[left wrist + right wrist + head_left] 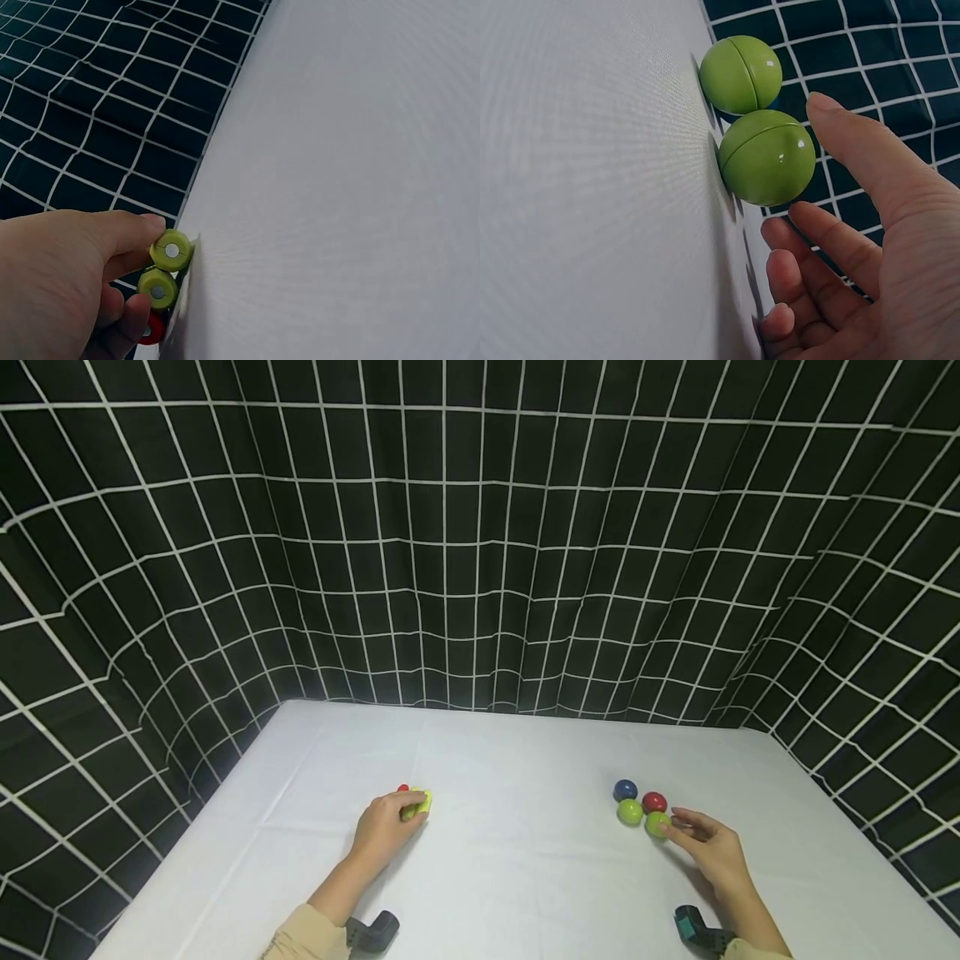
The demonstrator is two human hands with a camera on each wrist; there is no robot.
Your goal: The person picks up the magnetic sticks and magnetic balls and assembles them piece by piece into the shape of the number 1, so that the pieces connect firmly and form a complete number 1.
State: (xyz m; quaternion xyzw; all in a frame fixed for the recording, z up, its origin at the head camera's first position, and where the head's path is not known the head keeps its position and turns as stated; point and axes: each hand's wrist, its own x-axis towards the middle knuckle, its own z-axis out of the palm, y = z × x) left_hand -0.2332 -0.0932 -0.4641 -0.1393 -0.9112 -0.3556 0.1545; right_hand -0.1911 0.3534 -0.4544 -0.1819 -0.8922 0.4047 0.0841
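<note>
Two yellow-green hexagonal blocks [172, 250] with pale round centres and a red block [154, 330] lie in a row at the left of the table. My left hand [386, 827] holds the row, thumb at the near yellow-green block and curled fingers by the red one; part of the row is hidden behind the fingers. On the right, two glossy green balls [767, 157] sit with a red ball [655, 802] and a blue ball [625, 790] in a tight cluster. My right hand [708, 852] is spread beside the nearest green ball, thumb and fingers around it with gaps showing.
A white cloth [510, 860] covers the table. Black curtains [465, 543] with a white grid stand behind and along both sides. Dark wrist devices [375, 933] are strapped to both forearms, close over the cloth.
</note>
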